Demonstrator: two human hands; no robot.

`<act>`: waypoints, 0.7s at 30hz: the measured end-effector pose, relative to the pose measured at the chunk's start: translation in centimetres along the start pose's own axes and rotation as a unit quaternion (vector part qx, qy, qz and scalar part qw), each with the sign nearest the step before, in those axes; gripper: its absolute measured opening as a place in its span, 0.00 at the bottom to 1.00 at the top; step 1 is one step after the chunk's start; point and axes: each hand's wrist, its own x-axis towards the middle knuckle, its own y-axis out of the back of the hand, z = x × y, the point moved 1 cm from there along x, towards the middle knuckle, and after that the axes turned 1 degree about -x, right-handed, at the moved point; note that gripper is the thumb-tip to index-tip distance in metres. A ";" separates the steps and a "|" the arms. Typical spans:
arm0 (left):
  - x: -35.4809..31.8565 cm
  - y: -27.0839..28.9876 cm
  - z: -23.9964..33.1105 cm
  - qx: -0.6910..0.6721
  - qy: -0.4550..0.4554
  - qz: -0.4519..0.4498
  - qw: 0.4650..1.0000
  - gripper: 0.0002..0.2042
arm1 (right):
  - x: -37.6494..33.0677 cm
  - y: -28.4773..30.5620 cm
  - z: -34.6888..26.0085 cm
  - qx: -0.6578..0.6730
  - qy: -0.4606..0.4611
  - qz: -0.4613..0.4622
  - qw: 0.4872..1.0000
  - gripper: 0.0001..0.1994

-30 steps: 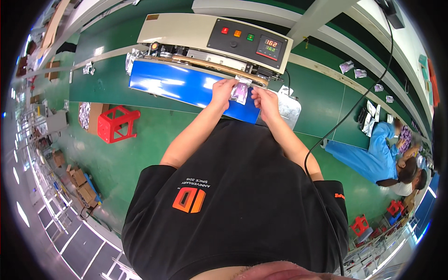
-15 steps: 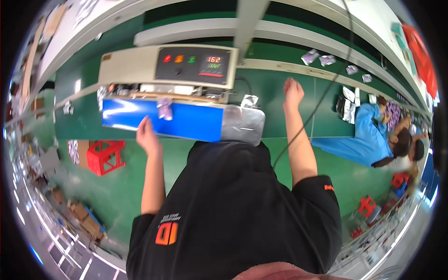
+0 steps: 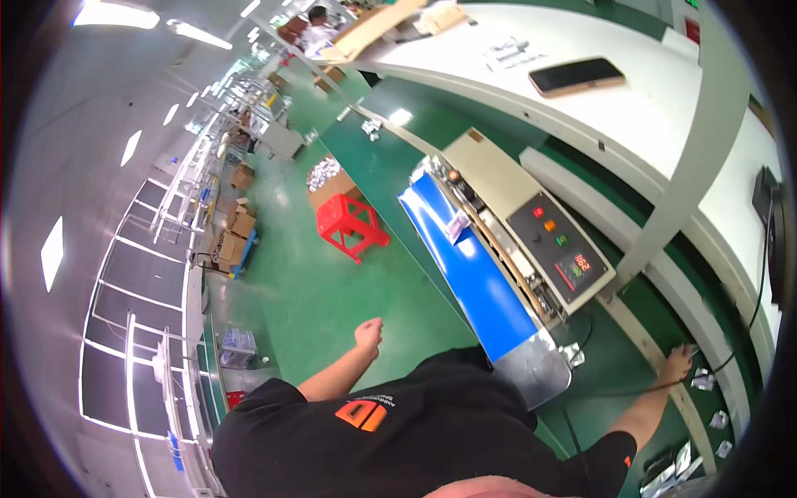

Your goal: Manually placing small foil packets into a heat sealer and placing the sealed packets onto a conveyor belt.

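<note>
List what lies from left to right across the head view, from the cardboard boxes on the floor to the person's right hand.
cardboard boxes → red stool → left hand → blue conveyor belt → control panel with red display → right hand, reaching small packets

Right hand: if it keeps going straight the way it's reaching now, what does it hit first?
The right hand reaches out over the green table. Straight on, the first thing is probably the small silver packet just past its fingers, beside the black cable. Depth is unclear in this fisheye view.
</note>
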 end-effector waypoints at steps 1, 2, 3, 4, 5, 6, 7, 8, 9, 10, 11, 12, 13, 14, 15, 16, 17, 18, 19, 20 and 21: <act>-0.6 -0.5 0.2 0.019 -0.011 -0.006 1.000 0.08 | -1.2 0.8 -0.9 0.007 0.019 0.021 1.000 0.21; -1.9 -1.2 0.0 0.050 0.002 -0.007 0.999 0.09 | -2.4 1.2 -2.3 0.008 0.026 0.025 0.999 0.21; -2.7 -2.6 0.6 0.056 -0.088 -0.048 0.993 0.10 | -4.3 1.5 -3.6 0.225 0.062 0.024 0.972 0.19; -3.3 -4.4 1.5 0.086 -0.120 -0.079 0.986 0.10 | -6.1 2.6 -4.6 0.420 0.061 0.023 0.905 0.18; -4.5 -6.4 2.4 0.065 -0.233 -0.141 0.960 0.10 | -9.0 3.3 -6.2 0.336 0.136 0.162 0.918 0.18; -5.9 -8.5 3.2 0.060 -0.300 -0.192 0.932 0.10 | -12.1 4.3 -7.7 0.477 0.120 0.069 0.868 0.20; -7.1 -10.7 4.3 0.068 -0.317 -0.282 0.903 0.09 | -16.1 5.6 -8.8 0.570 0.157 0.012 0.806 0.22; -8.6 -12.8 5.1 0.067 -0.348 -0.371 0.858 0.09 | -20.4 7.2 -9.3 0.587 0.152 -0.035 0.795 0.23; -10.4 -14.9 5.5 0.053 -0.255 -0.466 0.846 0.09 | -25.3 8.9 -10.1 0.626 0.176 -0.060 0.757 0.23; -12.3 -16.7 6.1 0.082 -0.290 -0.523 0.797 0.09 | -30.1 10.3 -11.1 0.655 0.190 -0.084 0.727 0.22; -14.2 -18.2 6.6 0.079 -0.318 -0.591 0.737 0.11 | -34.2 11.8 -11.8 0.652 0.162 -0.168 0.722 0.18; -15.9 -19.3 6.6 0.106 -0.291 -0.641 0.702 0.13 | -38.1 12.8 -12.7 0.648 0.120 -0.231 0.716 0.15; -17.7 -20.0 6.5 0.075 -0.262 -0.679 0.682 0.16 | -41.5 13.5 -13.8 0.648 0.105 -0.280 0.701 0.13; -18.9 -20.6 6.2 0.092 -0.188 -0.711 0.671 0.17 | -44.3 13.8 -14.9 0.672 0.086 -0.300 0.672 0.12; -19.6 -21.0 6.0 0.120 -0.150 -0.719 0.668 0.15 | -46.6 14.1 -15.6 0.690 0.056 -0.311 0.651 0.10; -19.9 -21.5 6.0 0.068 -0.114 -0.738 0.661 0.14 | -48.1 14.3 -16.3 0.692 0.052 -0.318 0.646 0.09; -20.0 -21.8 5.9 0.051 -0.076 -0.750 0.655 0.12 | -49.1 14.4 -16.8 0.692 0.041 -0.330 0.641 0.08; -19.7 -22.0 5.8 0.031 -0.077 -0.755 0.650 0.12 | -49.8 14.4 -17.1 0.674 0.000 -0.333 0.659 0.07; -19.3 -22.3 5.8 0.031 -0.075 -0.763 0.641 0.11 | -50.1 14.4 -17.3 0.686 0.029 -0.336 0.645 0.07; -18.9 -22.4 5.8 0.031 -0.072 -0.770 0.633 0.10 | -50.3 14.2 -17.4 0.678 0.030 -0.338 0.652 0.07; -18.5 -22.6 5.8 0.061 -0.094 -0.764 0.635 0.09 | -50.4 14.0 -17.4 0.663 0.007 -0.327 0.673 0.07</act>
